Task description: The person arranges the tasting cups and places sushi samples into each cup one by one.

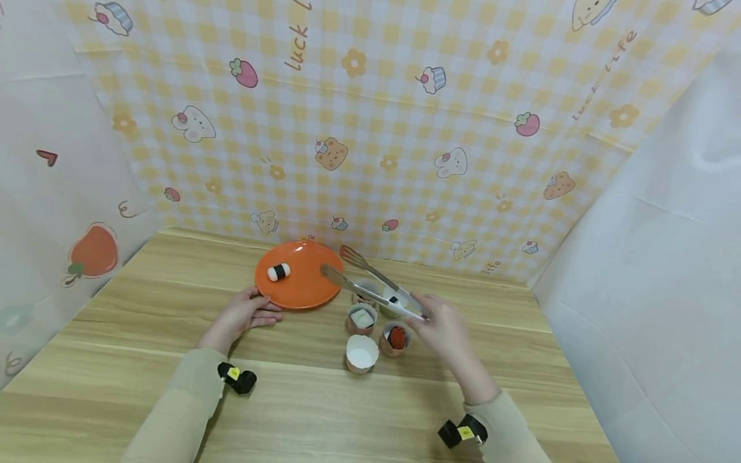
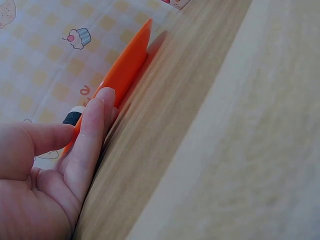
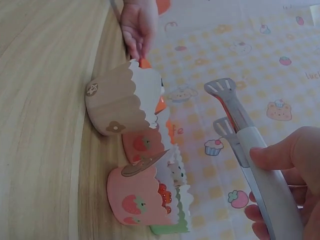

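Observation:
My left hand (image 1: 246,314) pinches the near-left rim of an orange plate (image 1: 301,286), thumb on top and fingers underneath in the left wrist view. On that plate lies a toy sushi piece (image 1: 279,272), white with a black band. My right hand (image 1: 444,329) grips metal tongs (image 1: 370,294) by their pale handles. The tong arms are spread, with nothing between the tips, which reach over the plate's right edge. Below the tongs stands a group of paper cups. One holds a white piece (image 1: 362,318), another a red piece (image 1: 397,337).
The nearest cup (image 1: 361,361) shows its white inside; its brown outer wall (image 3: 112,105) faces the right wrist camera. Two more cups stand partly hidden under the tongs. A yellow checked cloth (image 1: 382,193) rises behind the wooden table (image 1: 289,411), with white cloth at both sides.

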Demonstrator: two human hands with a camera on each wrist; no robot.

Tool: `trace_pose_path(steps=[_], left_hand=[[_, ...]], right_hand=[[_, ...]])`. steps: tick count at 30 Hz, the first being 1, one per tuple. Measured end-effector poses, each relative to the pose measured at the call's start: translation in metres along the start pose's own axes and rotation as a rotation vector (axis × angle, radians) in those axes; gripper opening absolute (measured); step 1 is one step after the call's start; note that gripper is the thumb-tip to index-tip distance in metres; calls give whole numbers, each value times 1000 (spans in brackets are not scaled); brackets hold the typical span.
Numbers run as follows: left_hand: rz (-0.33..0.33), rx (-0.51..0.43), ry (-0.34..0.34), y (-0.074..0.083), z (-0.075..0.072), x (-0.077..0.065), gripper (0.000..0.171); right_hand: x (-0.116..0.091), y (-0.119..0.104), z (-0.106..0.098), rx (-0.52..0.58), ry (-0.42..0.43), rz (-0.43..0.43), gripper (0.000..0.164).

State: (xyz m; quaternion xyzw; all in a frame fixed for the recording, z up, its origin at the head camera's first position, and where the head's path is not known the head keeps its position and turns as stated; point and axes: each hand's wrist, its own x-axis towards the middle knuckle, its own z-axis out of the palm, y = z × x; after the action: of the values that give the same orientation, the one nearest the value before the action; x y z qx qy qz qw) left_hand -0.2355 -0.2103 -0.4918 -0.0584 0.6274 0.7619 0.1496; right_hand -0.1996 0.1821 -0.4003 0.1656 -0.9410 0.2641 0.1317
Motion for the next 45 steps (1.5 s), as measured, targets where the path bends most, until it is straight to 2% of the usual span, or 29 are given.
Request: trace_pose_path(steps=[15,24,33,45], left_hand=[[-3,4,7,-1,0,0,44],[-10,-2,-3,0,1,-1,47],[-1,-1,-8,0,0,0,42],[0,2,-8,0,0,1,40]], right_hand=[[21,-12,11,3,-90,-9,48],[31,-12,21,7,-153,24,48],[42,-21,35,-15,-179,-32,48],[51,-37,48,-33,-217,-36,45]])
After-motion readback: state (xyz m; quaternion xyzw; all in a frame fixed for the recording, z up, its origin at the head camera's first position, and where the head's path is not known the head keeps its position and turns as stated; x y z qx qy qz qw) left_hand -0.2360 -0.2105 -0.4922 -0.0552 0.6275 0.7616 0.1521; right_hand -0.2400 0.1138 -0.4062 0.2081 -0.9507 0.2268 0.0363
